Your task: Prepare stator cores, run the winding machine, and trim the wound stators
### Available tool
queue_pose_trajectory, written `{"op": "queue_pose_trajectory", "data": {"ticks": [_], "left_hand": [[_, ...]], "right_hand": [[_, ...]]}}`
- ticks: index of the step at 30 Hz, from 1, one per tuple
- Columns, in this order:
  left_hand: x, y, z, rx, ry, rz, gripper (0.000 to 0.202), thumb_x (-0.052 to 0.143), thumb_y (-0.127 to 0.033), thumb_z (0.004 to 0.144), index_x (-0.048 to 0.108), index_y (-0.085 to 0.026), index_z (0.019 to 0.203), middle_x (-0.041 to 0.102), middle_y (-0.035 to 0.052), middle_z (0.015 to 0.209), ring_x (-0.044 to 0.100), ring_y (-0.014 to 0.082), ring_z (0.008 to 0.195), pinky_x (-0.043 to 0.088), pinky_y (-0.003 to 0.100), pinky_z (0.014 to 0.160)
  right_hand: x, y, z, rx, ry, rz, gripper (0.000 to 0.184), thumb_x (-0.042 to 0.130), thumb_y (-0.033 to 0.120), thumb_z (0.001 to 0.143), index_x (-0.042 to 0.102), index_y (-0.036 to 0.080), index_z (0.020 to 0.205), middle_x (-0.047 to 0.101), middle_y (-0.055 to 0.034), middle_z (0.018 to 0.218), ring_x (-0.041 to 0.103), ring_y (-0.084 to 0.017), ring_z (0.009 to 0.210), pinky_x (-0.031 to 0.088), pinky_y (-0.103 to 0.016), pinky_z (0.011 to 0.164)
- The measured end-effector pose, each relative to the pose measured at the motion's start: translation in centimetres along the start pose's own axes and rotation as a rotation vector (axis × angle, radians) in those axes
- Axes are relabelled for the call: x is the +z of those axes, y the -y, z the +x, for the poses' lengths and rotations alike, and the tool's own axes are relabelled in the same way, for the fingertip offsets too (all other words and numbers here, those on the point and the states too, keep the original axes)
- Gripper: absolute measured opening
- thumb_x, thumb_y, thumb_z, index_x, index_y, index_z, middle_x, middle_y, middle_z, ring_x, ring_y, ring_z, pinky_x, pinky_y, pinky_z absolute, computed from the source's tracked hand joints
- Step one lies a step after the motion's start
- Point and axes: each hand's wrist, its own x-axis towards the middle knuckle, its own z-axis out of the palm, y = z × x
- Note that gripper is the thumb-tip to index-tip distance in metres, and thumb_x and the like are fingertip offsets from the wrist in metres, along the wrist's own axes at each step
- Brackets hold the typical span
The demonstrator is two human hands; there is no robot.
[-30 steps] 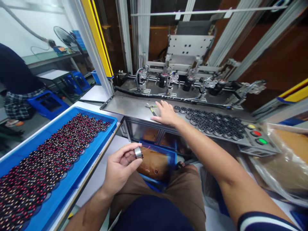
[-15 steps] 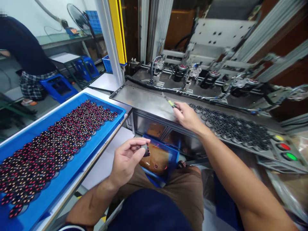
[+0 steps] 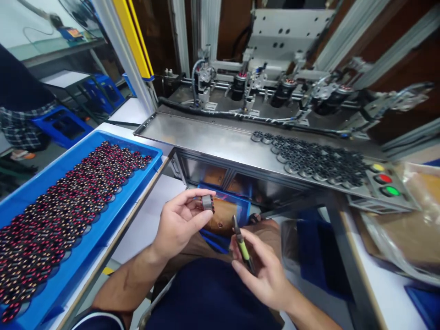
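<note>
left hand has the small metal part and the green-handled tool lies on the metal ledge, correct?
Not quite: the head view shows the green-handled tool in the right hand, not on the metal ledge. The left hand has the small metal part.

White, wood-edged counter (image 3: pixel 118 131) on L: carries long rect. blue plastic tray (image 3: pixel 113 213), w/ small round black-and-copper coil pcs (image 3: pixel 79 197), many showing red, packed tight in rows. Flat shiny metal ledge (image 3: pixel 206 133) ahead: dark grey ring-shaped pcs (image 3: pixel 319 158) bunched on R half, touching, a few strung out at the L end of the bunch. Second white counter (image 3: pixel 365 254), R side: brown pack in clear plastic wrap (image 3: pixel 392 238), & dark blue plastic tray (image 3: pixel 426 300) nr corner, partly cut off.
</note>
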Motion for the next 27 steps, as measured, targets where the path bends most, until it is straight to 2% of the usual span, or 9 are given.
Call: {"op": "queue_pose_trajectory", "data": {"ticks": [3,5,11,19,27], "left_hand": [[1.2,-0.2,-0.1,0.032,0.005,0.055,0.033,0.072,-0.009,0.080,0.069,-0.022,0.111,0.073,0.0060,0.112,0.069,0.0135,0.097,0.056,0.022,0.088],[1.8,-0.4,-0.4,0.061,0.000,0.099,0.034,0.072,-0.008,0.080,0.069,-0.022,0.111,0.073,0.0051,0.112,0.070,0.0137,0.099,0.055,0.022,0.091],[2.2,-0.6,-0.9,0.111,0.006,0.162,0.039,0.072,-0.005,0.079,0.068,-0.023,0.114,0.072,0.0047,0.115,0.069,0.0146,0.102,0.054,0.023,0.094],[2.7,-0.7,-1.0,0.105,0.001,0.182,0.040,0.072,-0.004,0.078,0.068,-0.022,0.113,0.073,0.0046,0.113,0.070,0.0146,0.101,0.055,0.022,0.094],[2.7,-0.7,-1.1,0.096,0.013,0.159,0.039,0.072,-0.004,0.078,0.069,-0.023,0.113,0.072,0.0052,0.113,0.070,0.0153,0.100,0.055,0.023,0.093]], "right_hand": [[-0.2,0.4,0.1,-0.117,-0.026,-0.079,0.067,0.063,0.015,0.081,0.040,0.023,0.143,0.064,-0.0132,0.121,0.064,-0.026,0.106,0.051,-0.041,0.097],[-0.3,0.9,0.5,-0.154,-0.009,-0.035,0.070,0.061,0.013,0.079,0.039,0.023,0.144,0.062,-0.0124,0.123,0.061,-0.026,0.111,0.049,-0.043,0.099],[0.0,1.3,1.3,-0.183,0.024,0.134,0.074,0.059,0.008,0.076,0.039,0.025,0.146,0.060,-0.0084,0.107,0.060,-0.022,0.093,0.053,-0.039,0.084],[-0.2,1.2,1.5,-0.195,-0.003,0.140,0.067,0.058,0.007,0.077,0.045,0.025,0.140,0.058,-0.0056,0.092,0.059,-0.020,0.080,0.053,-0.034,0.071],[-0.4,1.2,0.9,-0.163,0.020,0.146,0.068,0.058,0.008,0.076,0.044,0.026,0.141,0.058,-0.0062,0.097,0.060,-0.021,0.085,0.053,-0.037,0.077]]}}
